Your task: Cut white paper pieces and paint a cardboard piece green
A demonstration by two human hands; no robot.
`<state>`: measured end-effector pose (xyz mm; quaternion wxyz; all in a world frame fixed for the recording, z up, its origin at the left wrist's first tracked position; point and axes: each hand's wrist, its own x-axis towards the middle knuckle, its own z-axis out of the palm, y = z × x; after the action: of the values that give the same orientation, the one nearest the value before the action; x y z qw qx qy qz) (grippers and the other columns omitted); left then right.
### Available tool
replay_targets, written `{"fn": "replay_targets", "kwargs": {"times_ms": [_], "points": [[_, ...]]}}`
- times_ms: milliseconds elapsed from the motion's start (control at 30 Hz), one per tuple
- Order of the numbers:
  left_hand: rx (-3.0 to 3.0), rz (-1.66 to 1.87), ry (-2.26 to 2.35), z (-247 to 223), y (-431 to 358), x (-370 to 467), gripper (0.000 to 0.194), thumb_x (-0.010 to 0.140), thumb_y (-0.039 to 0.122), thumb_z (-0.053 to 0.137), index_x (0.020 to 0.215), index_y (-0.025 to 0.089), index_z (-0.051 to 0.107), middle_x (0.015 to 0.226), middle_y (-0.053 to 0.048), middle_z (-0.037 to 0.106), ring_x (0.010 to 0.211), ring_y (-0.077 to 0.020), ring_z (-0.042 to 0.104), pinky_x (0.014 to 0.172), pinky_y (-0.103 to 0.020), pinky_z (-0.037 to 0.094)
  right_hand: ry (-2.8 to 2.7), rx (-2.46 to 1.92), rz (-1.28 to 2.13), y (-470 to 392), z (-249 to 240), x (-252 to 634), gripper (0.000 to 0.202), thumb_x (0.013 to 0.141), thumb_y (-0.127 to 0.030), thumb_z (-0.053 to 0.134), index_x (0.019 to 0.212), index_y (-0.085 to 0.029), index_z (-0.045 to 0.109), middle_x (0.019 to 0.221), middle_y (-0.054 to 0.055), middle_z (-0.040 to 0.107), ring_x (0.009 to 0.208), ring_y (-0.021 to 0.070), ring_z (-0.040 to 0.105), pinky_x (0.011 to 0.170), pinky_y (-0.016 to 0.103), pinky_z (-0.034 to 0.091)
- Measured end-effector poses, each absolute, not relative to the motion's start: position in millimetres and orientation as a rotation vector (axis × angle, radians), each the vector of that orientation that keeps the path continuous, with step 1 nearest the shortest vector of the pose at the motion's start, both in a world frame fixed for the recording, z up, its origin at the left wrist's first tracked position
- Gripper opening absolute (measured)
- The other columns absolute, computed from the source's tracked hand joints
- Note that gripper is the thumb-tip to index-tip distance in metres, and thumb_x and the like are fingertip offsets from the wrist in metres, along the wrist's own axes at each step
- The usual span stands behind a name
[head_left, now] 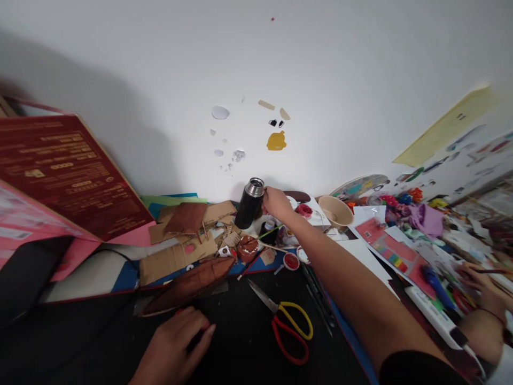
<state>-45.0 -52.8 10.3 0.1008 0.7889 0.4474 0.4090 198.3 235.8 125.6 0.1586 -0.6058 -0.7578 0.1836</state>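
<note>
L hand (180, 339) near, over blk mat (244, 347); R hand (276, 204) far, at blk flask (249, 206) nr wall (344, 80).
L thumb/index narrowly apart, hold unclear; bare mat btwn it & scissors (279, 310). R fingers touch flask, spread hidden, can't tell; clutter both sides.

A yellow sheet (443, 131) hangs on the white wall (340, 80).
</note>
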Motion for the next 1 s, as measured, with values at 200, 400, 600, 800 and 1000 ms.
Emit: {"fn": "replay_targets", "kwargs": {"times_ms": [200, 400, 600, 800, 1000], "points": [[2.333, 1.219, 1.332, 9, -53, -45, 0.033, 0.108, 0.029, 0.054, 0.077, 0.025, 0.060, 0.065, 0.003, 0.064, 0.056, -0.0128, 0.065, 0.057, -0.023, 0.048, -2.094, -1.701, 0.429, 233, 137, 204, 0.034, 0.116, -0.028, 0.040, 0.098, -0.019, 0.068, 0.076, 0.005, 0.079, 0.058, 0.0166, 0.073, 0.067, 0.025, 0.052], [2.318, 1.202, 1.331, 4, -54, -45, 0.031, 0.107, 0.029, 0.055, 0.077, 0.025, 0.061, 0.065, 0.003, 0.064, 0.055, -0.0129, 0.065, 0.055, -0.023, 0.048, -2.018, -1.665, 0.346, 227, 140, 223, 0.033, 0.118, -0.030, 0.037, 0.109, -0.019, 0.067, 0.082, 0.001, 0.079, 0.061, 0.0139, 0.074, 0.064, 0.022, 0.051], [2.341, 1.198, 1.323, 7, -54, -46, 0.030, 0.106, 0.027, 0.056, 0.077, 0.025, 0.060, 0.065, 0.005, 0.062, 0.056, -0.0127, 0.064, 0.057, -0.023, 0.048, -2.106, -1.585, 0.271, 216, 133, 226, 0.027, 0.116, -0.026, 0.044, 0.109, -0.020, 0.069, 0.078, -0.001, 0.078, 0.062, 0.0139, 0.073, 0.067, 0.022, 0.049], [2.347, 1.182, 1.337, 2, -54, -47, 0.032, 0.108, 0.028, 0.054, 0.077, 0.025, 0.061, 0.066, 0.004, 0.064, 0.056, -0.0127, 0.065, 0.057, -0.023, 0.048, -2.210, -1.477, 0.143, 201, 129, 227, 0.020, 0.114, -0.026, 0.052, 0.110, -0.020, 0.071, 0.085, 0.002, 0.080, 0.076, 0.0182, 0.073, 0.078, 0.026, 0.047], [2.347, 1.189, 1.345, 1, -54, -47, 0.034, 0.109, 0.032, 0.053, 0.078, 0.025, 0.062, 0.067, 0.004, 0.065, 0.057, -0.0119, 0.066, 0.060, -0.022, 0.049, -2.195, -1.441, 0.092, 196, 123, 229, 0.025, 0.116, -0.028, 0.047, 0.115, -0.020, 0.071, 0.090, 0.004, 0.081, 0.078, 0.0198, 0.074, 0.079, 0.028, 0.048]]}}
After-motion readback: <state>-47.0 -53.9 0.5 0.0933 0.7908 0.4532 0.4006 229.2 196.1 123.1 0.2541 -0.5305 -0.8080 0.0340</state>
